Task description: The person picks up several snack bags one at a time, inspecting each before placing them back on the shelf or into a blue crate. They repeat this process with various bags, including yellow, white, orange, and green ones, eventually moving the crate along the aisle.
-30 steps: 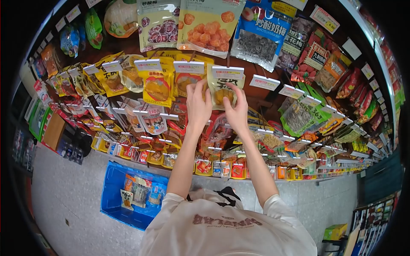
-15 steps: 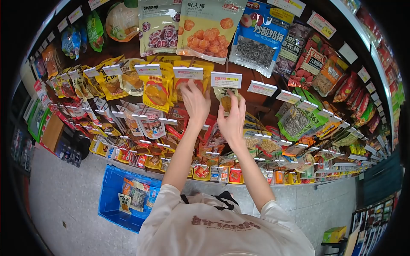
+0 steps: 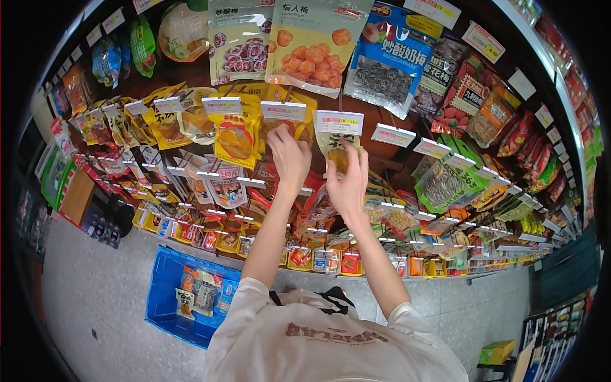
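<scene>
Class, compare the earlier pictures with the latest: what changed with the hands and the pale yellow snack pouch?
The pale yellow snack pouch, earlier held up by both hands, now hangs under its white price tag. The left hand let go and shifted left toward the orange pouch; the right hand dropped, fingertips touching it. The blue plastic crate stayed.
</scene>
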Available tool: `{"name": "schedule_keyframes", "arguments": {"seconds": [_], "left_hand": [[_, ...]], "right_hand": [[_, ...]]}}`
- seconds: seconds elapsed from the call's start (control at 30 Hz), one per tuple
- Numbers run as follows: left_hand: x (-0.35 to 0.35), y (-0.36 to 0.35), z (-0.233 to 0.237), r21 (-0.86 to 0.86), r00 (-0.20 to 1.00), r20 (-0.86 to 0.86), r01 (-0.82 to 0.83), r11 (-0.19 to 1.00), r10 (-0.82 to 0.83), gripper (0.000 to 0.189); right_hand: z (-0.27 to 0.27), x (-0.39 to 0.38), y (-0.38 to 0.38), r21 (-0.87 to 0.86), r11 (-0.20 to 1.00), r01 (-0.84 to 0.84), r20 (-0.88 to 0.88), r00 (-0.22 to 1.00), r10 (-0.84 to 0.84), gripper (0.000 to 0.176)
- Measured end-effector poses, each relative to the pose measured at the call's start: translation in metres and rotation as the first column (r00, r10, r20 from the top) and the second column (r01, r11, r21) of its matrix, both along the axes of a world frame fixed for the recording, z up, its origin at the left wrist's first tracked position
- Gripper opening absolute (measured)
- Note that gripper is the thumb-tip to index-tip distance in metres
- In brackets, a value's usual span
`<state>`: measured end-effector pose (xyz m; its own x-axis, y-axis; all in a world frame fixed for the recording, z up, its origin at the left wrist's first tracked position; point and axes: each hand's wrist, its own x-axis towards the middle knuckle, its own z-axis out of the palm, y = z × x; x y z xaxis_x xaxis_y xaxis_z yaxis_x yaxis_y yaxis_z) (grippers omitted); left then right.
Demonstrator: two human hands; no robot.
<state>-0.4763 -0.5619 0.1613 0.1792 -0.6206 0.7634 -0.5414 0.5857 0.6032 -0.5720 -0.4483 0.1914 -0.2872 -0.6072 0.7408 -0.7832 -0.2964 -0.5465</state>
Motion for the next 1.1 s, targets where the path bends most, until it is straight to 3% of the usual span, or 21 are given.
{"name": "schedule_keyframes", "arguments": {"seconds": [0.23, 0.83, 1.1], "left_hand": [[0.006, 0.003, -0.001, 0.035, 1.0, -0.009, 0.003, 0.999, -0.003, 0.04], [0.007, 0.011, -0.008, 0.015, 0.997, -0.03, -0.071, 0.997, 0.072, 0.025], [0.003, 0.02, -0.007, -0.023, 0.999, -0.026, -0.022, 0.999, 0.022, 0.013]], "right_hand": [[0.006, -0.014, -0.004, 0.001, 1.0, -0.025, 0.006, 1.0, 0.025, 0.04], [0.004, -0.004, -0.002, 0.028, 0.999, -0.045, 0.05, 0.998, 0.044, 0.042], [0.002, 0.001, -0.002, 0.033, 0.996, -0.078, 0.066, 0.995, 0.076, 0.042]]}}
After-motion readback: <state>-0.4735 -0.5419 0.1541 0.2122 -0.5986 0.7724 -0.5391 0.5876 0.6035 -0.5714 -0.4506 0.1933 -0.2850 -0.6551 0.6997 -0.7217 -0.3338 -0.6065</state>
